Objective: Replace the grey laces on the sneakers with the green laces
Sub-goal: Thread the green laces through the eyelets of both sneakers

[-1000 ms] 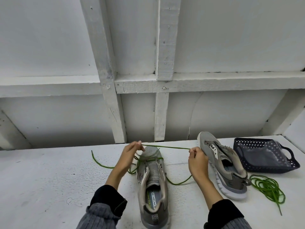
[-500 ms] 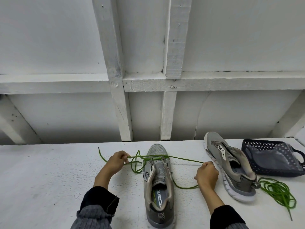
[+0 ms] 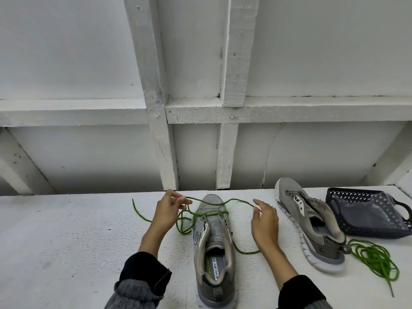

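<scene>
A grey sneaker (image 3: 215, 246) stands in the middle of the white table (image 3: 66, 241), toe pointing away from me. A green lace (image 3: 211, 213) crosses its front eyelets, and its strands loop on the table on both sides. My left hand (image 3: 167, 211) pinches one strand left of the toe. My right hand (image 3: 264, 219) is right of the toe, and its thumb and forefinger hold the lace lightly. Between my hands the lace hangs slack over the toe. The second grey sneaker (image 3: 312, 230) lies unlaced to the right.
A dark perforated basket (image 3: 367, 210) with grey material inside sits at the far right. A second green lace (image 3: 374, 257) lies coiled in front of it, beside the second sneaker's heel. A white wall with wooden beams rises right behind the table.
The lace was stretched taut between my hands and now sags. My right hand's fist has loosened and its fingers have spread. Both hands have moved slightly toward the far edge.
</scene>
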`<state>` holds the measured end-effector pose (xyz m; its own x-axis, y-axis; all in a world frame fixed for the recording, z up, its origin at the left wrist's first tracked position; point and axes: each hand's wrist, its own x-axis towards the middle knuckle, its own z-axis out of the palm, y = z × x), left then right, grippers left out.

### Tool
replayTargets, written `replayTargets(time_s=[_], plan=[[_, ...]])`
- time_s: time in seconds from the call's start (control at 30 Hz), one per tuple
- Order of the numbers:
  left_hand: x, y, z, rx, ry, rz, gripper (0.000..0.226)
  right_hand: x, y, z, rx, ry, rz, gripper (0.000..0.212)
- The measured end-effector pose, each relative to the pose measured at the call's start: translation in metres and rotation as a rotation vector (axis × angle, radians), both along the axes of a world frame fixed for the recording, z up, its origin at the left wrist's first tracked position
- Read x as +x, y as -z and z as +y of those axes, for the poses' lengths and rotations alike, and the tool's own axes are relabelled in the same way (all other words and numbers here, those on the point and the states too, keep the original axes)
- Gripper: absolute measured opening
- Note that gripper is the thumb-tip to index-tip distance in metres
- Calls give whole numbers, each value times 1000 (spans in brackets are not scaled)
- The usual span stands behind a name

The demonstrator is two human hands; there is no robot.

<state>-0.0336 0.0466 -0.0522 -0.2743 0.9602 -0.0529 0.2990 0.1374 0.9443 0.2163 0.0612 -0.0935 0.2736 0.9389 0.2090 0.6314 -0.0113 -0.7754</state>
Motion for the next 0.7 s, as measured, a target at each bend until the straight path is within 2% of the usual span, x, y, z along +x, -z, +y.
replayTargets(time_s=[0.17,0.27,0.37,0.5,0.7], plan=[[13,-3,3,128,-27,40,8,-25,-38,3,82,-185,259,17],[19,-4,4,136,-12,-22,7,-40,-49,4,41,-293,376,20],[23,-7,4,128,39,-55,9,-51,-50,3,-56,-405,384,23],[24,-4,4,138,2,-58,5,-58,-44,-1,-196,-534,403,13],[14,13,5,101,-157,-105,22,-60,-37,0,-122,-433,232,8]])
